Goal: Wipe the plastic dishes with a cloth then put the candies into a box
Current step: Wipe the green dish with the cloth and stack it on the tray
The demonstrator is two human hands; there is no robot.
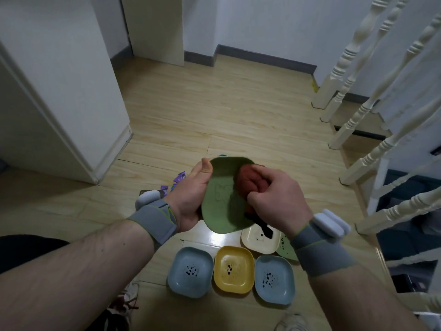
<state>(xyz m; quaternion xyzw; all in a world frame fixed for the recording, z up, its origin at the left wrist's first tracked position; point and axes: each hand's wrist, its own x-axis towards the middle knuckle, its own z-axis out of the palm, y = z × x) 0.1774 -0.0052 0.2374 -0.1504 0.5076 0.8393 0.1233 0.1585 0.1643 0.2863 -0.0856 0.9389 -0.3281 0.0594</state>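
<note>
Green dish [220, 199] held tilted above the floor, left hand [191, 194] gripping its left rim, thumb over the edge. Right hand [276, 199] clenches a red cloth [245, 185] against the dish face. Below the grip: stained dishes [232, 268]. Left of it: candies [179, 177].

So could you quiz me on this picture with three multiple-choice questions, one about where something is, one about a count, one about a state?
1. Where is the red cloth?
A. On the floor
B. Pressed into the held green dish
C. Draped on the stair rail

2. How many blue dishes lie on the floor?
A. Two
B. Four
C. None

3. What state is the yellow dish in?
A. Spotless
B. Cracked in half
C. Spotted with dark stains

Answers: 1 B, the right hand grips the cloth against the dish that the left hand holds. 2 A, one each side of the yellow dish. 3 C, dark specks mark its middle.
</note>
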